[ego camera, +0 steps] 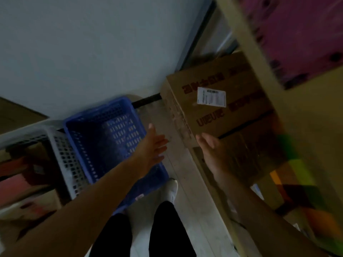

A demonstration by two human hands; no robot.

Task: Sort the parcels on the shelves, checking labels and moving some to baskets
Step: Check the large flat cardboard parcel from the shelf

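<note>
The cardboard parcel [232, 115] lies at two o'clock in our view, low down and tucked under the shelf frame [259, 58]. We cannot tell whether it rests on the floor or on a bottom board. A white label [211, 98] is stuck on its upper face, among red print too blurred to read.

Our right hand [211, 153] is at the parcel's six o'clock corner, fingers straight and loose, gripping nothing. We cannot tell whether the fingertips touch the cardboard. Our left hand [154, 147] is at the parcel's eight o'clock, clear of it, fingers spread and empty, above the right rim of the blue basket [87, 138]. The two hands are apart.

A white basket [61, 151] stands just beside the blue one, at its nine o'clock. At six o'clock a white shoe [172, 190] stands on the pale floor [185, 173]. The wall [92, 43] fills eleven o'clock.
</note>
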